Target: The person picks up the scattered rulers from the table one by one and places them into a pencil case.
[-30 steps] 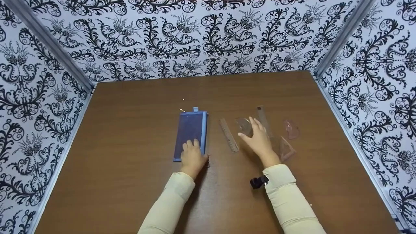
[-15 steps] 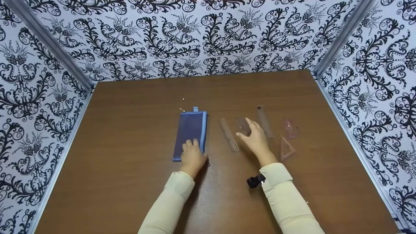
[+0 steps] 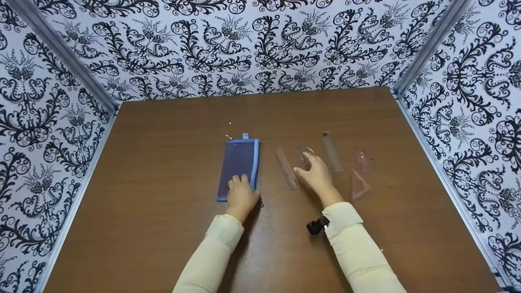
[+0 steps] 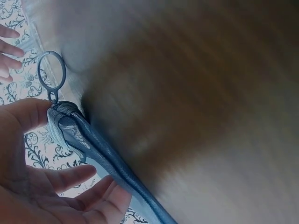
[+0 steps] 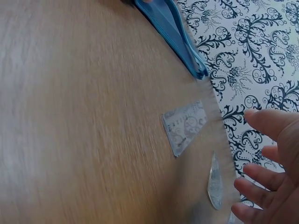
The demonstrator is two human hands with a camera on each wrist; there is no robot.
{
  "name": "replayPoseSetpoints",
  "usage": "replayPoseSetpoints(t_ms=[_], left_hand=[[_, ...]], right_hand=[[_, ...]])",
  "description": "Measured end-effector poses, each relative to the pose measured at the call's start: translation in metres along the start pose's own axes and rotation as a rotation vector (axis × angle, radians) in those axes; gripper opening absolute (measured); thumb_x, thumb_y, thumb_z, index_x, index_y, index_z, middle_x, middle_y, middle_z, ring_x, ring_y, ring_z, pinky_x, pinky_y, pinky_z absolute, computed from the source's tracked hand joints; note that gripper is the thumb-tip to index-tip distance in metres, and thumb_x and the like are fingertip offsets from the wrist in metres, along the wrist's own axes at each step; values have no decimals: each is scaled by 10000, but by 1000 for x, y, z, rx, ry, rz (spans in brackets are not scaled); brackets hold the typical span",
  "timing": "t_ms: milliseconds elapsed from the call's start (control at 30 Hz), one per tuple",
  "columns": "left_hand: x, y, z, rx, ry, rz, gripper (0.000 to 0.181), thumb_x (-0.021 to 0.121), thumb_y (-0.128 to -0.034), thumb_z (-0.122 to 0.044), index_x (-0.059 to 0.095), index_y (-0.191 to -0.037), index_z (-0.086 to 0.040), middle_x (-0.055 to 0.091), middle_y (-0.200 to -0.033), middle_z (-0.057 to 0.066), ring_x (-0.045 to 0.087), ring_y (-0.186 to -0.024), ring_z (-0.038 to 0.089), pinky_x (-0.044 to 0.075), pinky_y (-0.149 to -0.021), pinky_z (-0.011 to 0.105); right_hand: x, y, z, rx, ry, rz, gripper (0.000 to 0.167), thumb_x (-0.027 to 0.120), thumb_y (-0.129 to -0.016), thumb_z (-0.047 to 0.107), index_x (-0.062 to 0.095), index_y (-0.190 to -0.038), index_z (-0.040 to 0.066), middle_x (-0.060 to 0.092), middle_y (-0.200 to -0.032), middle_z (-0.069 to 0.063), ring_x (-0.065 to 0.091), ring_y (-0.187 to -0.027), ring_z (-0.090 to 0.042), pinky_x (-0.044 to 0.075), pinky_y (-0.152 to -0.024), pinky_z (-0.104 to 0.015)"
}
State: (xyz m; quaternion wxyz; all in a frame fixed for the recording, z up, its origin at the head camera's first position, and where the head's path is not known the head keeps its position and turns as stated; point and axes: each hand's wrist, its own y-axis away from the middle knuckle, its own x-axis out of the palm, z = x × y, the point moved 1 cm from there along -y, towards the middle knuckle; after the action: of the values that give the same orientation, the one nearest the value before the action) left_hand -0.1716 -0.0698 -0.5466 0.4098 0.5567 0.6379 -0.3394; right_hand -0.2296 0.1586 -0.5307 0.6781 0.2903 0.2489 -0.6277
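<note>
A blue zip pencil pouch (image 3: 240, 158) with a mesh face lies flat in the head view. My left hand (image 3: 241, 197) holds its near end, thumb at the zip edge and fingers over the top. A ring (image 4: 51, 72) stands out from the zip end in the left wrist view. My right hand (image 3: 318, 177) hovers with spread fingers, holding nothing that shows. Just beyond its fingertips lies a clear curved protractor (image 3: 302, 152), partly hidden by them. To the left of that hand is a clear ruler (image 3: 286, 169).
Another clear ruler (image 3: 332, 152) lies right of the protractor. Farther right are a pinkish curved protractor (image 3: 365, 160) and a triangular set square (image 3: 362, 194). Small bright bits (image 3: 228, 136) lie near the pouch's far end. Patterned walls (image 3: 260, 49) bound the brown table (image 3: 163, 162).
My right hand has drifted a little left and nearer to me, uncovering more of the second ruler and the set square. My left hand stays on the pouch.
</note>
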Motion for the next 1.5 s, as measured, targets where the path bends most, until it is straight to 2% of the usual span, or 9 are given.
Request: replayPoseSetpoints(t_ms=[300,567,800,1300,1500], left_hand=[[0,-1,1,0,25,36,452,712,-830,-271,568,-1148,17,505,-1092,194,489,-1050,353,517,-781,466],[1,0,0,26,-26,24,464,685,-839,-261,576,-1177,37,514,-1104,213,489,-1052,361,520,-817,402],[1,-1,0,7,-21,32,425,685,-844,-265,592,-1141,24,513,-1085,202,493,-1036,349,526,-800,409],[0,-1,1,-20,5,63,451,678,-859,-272,585,-1186,25,506,-1125,200,483,-1066,342,518,-828,410],[-2,-2,1,-25,29,81,439,677,-862,-281,589,-1173,16,503,-1126,194,476,-1063,338,507,-840,416]], right_hand=[[6,-2,3,9,13,17,592,696,-866,254,497,-1385,49,480,-1406,-207,438,-1297,-396,353,-1050,-525],[10,-4,6,-2,-34,33,559,701,-866,194,514,-1354,-4,530,-1333,-240,489,-1240,-396,392,-1018,-501],[15,-7,9,35,-45,43,531,701,-862,172,533,-1326,-23,556,-1310,-228,536,-1183,-373,425,-987,-473],[26,-11,6,110,-161,6,489,737,-806,109,587,-1238,-68,619,-1212,-243,573,-1150,-372,452,-963,-441],[29,-11,4,156,-259,38,541,734,-791,33,542,-1282,-88,563,-1276,-266,514,-1217,-389,427,-997,-448]])
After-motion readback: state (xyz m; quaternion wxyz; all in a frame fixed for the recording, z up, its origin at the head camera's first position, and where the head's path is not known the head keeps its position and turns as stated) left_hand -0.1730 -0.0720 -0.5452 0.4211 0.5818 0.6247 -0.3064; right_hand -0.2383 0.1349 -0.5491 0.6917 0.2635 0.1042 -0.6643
